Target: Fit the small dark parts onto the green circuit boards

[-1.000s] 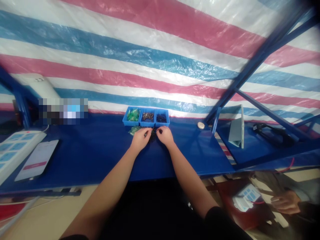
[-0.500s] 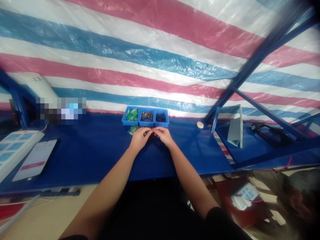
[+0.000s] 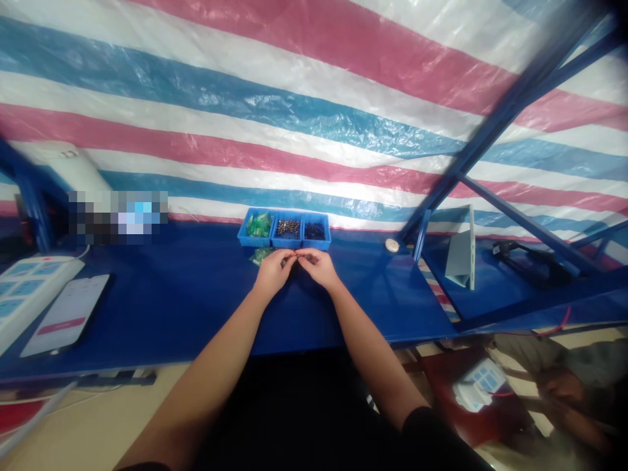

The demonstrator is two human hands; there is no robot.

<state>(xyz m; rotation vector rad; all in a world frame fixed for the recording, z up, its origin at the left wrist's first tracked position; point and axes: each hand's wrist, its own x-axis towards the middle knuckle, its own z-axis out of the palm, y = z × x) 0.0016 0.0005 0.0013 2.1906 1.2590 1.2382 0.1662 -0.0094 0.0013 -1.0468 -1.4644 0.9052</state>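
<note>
My left hand and my right hand meet over the blue table, fingertips pinched together. Whatever lies between them is tiny and dark, too small to name. Just beyond my hands stand three small blue bins in a row. Green pieces fill the left bin, brassy metal parts the middle bin, and dark little parts the right bin. A few green pieces lie on the table in front of the left bin, beside my left fingers.
On the left are a phone and a white power strip. A round pale disc lies to the right, near a blue metal frame. Striped sheeting hangs behind the table. Another person's hands show at lower right.
My hands stay together over the same spot, with the fingertips shifted slightly. At lower right the other person's hands and arms have moved.
</note>
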